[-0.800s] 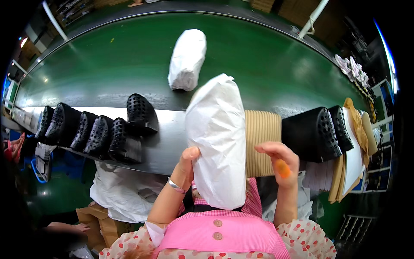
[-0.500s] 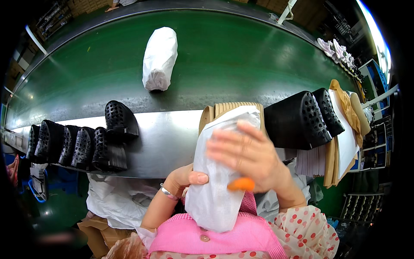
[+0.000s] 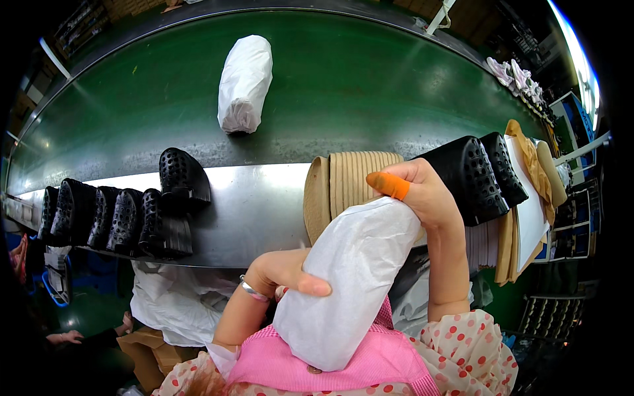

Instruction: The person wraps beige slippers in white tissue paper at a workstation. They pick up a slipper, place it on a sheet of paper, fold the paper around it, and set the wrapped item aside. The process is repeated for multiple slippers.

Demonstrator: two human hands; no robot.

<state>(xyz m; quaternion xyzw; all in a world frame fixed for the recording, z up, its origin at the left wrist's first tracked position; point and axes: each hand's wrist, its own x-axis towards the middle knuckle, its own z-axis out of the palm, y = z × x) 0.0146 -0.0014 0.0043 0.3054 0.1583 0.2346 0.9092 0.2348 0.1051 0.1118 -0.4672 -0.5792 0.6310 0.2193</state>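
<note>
Extending beyond is a green work surface point(image 3: 370, 86); nearer, a white-wrapped bundle point(image 3: 350, 270) tilts. Right hand point(image 3: 430, 193) grips its upper end; left hand point(image 3: 281, 272) clasps its left side, fingers mostly hidden. Orange cover point(image 3: 388, 185) sheathes one right digit.

Before you, a shiny grey metal ledge point(image 3: 241, 214) carries chunky black perforated shoes point(image 3: 127, 221) on your left and a ribbed beige stack point(image 3: 360, 175); beyond, your broad green tabletop point(image 3: 343, 79) bears a white paper-wrapped bundle point(image 3: 244, 82).
</note>
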